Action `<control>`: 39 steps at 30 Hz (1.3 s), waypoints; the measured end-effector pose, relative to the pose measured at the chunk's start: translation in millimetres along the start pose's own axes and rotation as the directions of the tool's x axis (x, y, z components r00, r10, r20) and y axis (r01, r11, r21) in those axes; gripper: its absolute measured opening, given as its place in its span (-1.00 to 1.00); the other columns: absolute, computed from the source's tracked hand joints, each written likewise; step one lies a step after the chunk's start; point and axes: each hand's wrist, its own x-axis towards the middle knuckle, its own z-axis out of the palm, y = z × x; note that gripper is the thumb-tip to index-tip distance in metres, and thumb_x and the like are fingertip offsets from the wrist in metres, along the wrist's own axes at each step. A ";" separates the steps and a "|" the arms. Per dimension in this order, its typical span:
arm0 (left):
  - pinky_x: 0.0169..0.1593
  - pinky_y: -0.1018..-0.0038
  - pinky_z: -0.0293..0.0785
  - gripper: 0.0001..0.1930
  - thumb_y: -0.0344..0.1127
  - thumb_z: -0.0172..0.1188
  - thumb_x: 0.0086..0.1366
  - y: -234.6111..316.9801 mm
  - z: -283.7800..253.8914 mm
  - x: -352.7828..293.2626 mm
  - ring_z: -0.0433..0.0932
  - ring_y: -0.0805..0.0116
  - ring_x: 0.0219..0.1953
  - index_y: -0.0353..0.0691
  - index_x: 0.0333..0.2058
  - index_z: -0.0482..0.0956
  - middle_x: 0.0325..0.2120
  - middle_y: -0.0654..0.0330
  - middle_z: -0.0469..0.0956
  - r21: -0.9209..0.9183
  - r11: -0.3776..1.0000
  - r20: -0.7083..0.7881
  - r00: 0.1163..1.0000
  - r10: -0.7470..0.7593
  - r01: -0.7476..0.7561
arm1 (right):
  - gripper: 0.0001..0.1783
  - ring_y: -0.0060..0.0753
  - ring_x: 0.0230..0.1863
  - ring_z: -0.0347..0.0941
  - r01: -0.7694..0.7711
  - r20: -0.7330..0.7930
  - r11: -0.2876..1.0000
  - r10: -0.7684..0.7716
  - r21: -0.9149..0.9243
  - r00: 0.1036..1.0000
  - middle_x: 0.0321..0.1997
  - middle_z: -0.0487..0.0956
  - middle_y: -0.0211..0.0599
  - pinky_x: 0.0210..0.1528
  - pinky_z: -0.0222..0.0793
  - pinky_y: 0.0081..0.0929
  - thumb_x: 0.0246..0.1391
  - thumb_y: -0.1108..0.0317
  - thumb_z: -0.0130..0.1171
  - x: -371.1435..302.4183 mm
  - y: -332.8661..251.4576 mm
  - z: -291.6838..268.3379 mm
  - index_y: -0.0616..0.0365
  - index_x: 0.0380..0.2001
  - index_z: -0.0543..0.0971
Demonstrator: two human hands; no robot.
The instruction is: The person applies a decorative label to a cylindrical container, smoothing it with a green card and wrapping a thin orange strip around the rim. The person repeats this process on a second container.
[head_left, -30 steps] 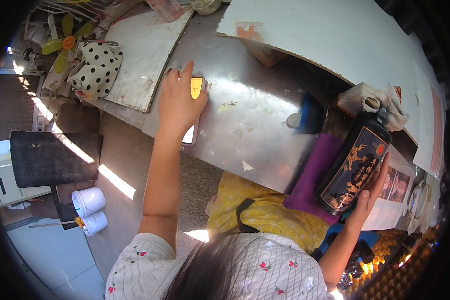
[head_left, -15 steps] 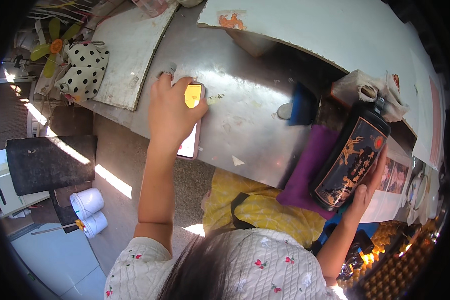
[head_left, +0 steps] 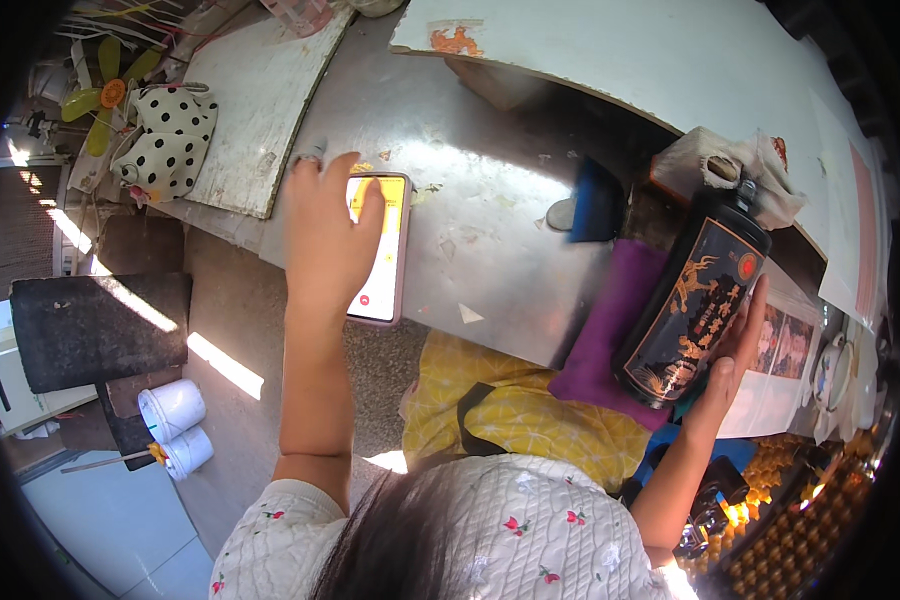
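Scrap-dotted metal desk (head_left: 500, 235) leaves room, in the head view, between left hand (head_left: 332, 240) and right hand (head_left: 732, 362); a white board (head_left: 245, 130) bounds it beyond the left. The left hand spreads over the phone (head_left: 392, 235), already lit, apparently mid-use, reaching the near edge. The right lies along the black bottle (head_left: 692, 300); its grip, I cannot tell.

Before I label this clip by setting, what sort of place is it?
Likely a makeshift work area, home or shop I cannot tell: a marked metal worktop, a worn pale board and white buckets.
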 end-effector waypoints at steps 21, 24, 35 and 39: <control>0.43 -0.06 0.05 0.28 0.00 0.54 0.02 160.7 52.6 -91.0 0.27 -0.33 0.34 -0.44 0.47 -0.18 0.33 -0.25 0.26 -0.840 0.463 0.118 0.736 0.667 -0.284 | -0.03 -0.79 -0.37 0.24 -0.167 0.214 0.952 0.113 0.255 0.970 0.29 0.51 -0.18 -0.34 0.19 -0.78 0.07 0.54 0.26 -30.0 -5.3 -27.5 0.05 0.53 0.09; 0.42 0.03 0.08 0.24 0.07 0.47 0.10 159.2 50.8 -86.1 0.24 -0.27 0.36 -0.43 0.47 -0.19 0.35 -0.24 0.22 -0.793 0.469 0.068 0.709 0.702 -0.389 | -0.01 -0.77 -0.35 0.26 -0.191 0.237 0.956 0.137 0.222 0.962 0.32 0.48 -0.18 -0.36 0.21 -0.77 0.05 0.52 0.29 -24.5 -11.7 -29.7 0.05 0.53 0.09; 0.29 0.11 0.15 -0.06 0.18 0.11 0.38 167.5 70.0 -71.6 0.36 -0.11 0.09 -0.32 0.48 -0.04 0.16 -0.11 0.36 -0.862 0.358 -0.026 0.736 0.677 -0.359 | 0.03 -0.52 -0.23 0.40 0.085 0.248 0.996 -0.091 0.032 0.964 0.44 0.27 -0.19 -0.28 0.40 -0.62 -0.12 0.41 0.42 3.5 -19.8 -28.1 0.00 0.48 0.24; 0.32 0.08 0.11 -0.06 0.21 0.10 0.38 167.0 70.0 -72.8 0.34 -0.12 0.12 -0.31 0.48 -0.04 0.18 -0.12 0.35 -0.868 0.368 0.003 0.737 0.676 -0.333 | 0.05 -0.53 -0.26 0.39 0.103 0.251 0.994 -0.106 0.026 0.962 0.46 0.25 -0.19 -0.32 0.37 -0.64 -0.16 0.42 0.43 3.1 -18.3 -29.2 0.02 0.47 0.26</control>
